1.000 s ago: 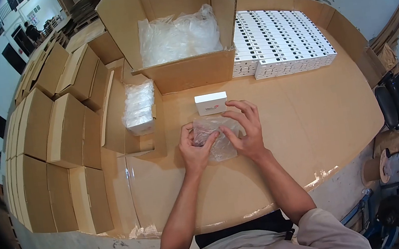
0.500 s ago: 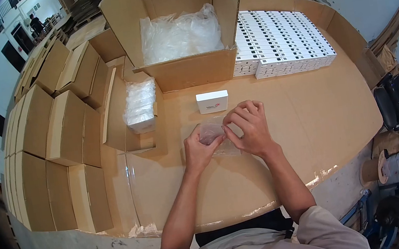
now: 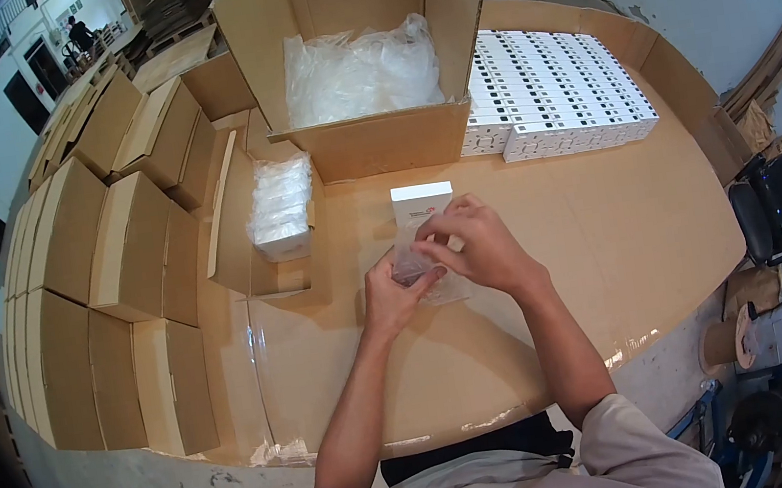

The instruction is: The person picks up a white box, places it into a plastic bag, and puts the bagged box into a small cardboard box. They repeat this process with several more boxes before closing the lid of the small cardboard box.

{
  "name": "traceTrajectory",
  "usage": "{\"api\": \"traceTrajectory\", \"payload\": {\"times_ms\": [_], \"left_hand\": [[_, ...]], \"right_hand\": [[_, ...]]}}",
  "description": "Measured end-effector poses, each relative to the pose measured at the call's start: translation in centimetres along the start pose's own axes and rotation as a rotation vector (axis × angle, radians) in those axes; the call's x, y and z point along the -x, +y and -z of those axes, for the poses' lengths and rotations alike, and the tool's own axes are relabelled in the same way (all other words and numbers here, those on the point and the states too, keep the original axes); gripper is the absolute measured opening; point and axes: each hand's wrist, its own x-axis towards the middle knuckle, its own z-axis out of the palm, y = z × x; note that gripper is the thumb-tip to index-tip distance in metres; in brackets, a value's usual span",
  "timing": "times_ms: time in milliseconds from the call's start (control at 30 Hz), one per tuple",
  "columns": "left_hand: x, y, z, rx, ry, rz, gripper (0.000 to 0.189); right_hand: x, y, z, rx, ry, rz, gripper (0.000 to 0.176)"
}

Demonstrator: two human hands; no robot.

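Note:
My left hand (image 3: pixel 395 293) is closed on a clear plastic bag (image 3: pixel 410 263) over the middle of the cardboard-covered table. Close beside it on the right, my right hand (image 3: pixel 472 241) pinches at the bag's upper part with bent fingers. Just beyond both hands stands a small white box (image 3: pixel 422 200) with a red mark on its front, its lower right partly hidden by my right hand. What else the bag may contain cannot be made out.
A large carton (image 3: pixel 388 144) of clear bags stands at the back. Left of it, an open carton (image 3: pixel 278 277) holds wrapped white boxes (image 3: pixel 282 204). White boxes (image 3: pixel 568 87) are stacked back right, brown cartons (image 3: pixel 63 228) far left. A distant person (image 3: pixel 80 33) appears upper left.
My right hand has moved slightly left and over the bag, nearer my left hand. The view has shifted a little.

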Motion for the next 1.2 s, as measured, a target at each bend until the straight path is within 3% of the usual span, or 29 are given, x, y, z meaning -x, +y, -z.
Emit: {"api": "traceTrajectory", "payload": {"times_ms": [33, 67, 133, 233, 433, 733, 933, 1133, 1200], "left_hand": [[-0.1, -0.1, 0.1, 0.033, -0.022, 0.049, 0.040], [-0.1, -0.3, 0.1, 0.066, -0.045, 0.098, 0.041], [-0.2, -0.4, 0.0, 0.045, -0.012, 0.022, 0.043], [-0.2, -0.8, 0.0, 0.045, 0.001, -0.023, 0.049], [-0.2, 0.8, 0.0, 0.035, -0.002, 0.001, 0.052], [-0.2, 0.9, 0.1, 0.020, 0.010, -0.008, 0.052], [-0.3, 0.4, -0.1, 0.030, 0.012, -0.005, 0.050], [-0.2, 0.9, 0.0, 0.008, 0.011, 0.020, 0.048], [-0.3, 0.6, 0.0, -0.004, 0.006, 0.014, 0.049]], "right_hand": [[0.1, 0.6, 0.0, -0.049, 0.107, 0.072, 0.015], [0.2, 1.4, -0.4, -0.239, 0.239, 0.014, 0.015], [0.2, 3.5, -1.5, -0.622, 0.503, -0.099, 0.017], [0.5, 6.9, -2.2, -0.626, 0.588, -0.176, 0.021], [1.0, 10.6, -3.9, -0.590, 0.395, -0.201, 0.037], [0.8, 11.1, -5.5, -0.709, 0.336, -0.279, 0.033], [0.8, 10.9, -5.4, -0.814, 0.498, -0.265, 0.029], [0.5, 9.0, -4.6, -1.190, 0.733, -0.239, 0.021], [0.8, 9.1, -4.5, -1.243, 0.685, -0.214, 0.020]]}}
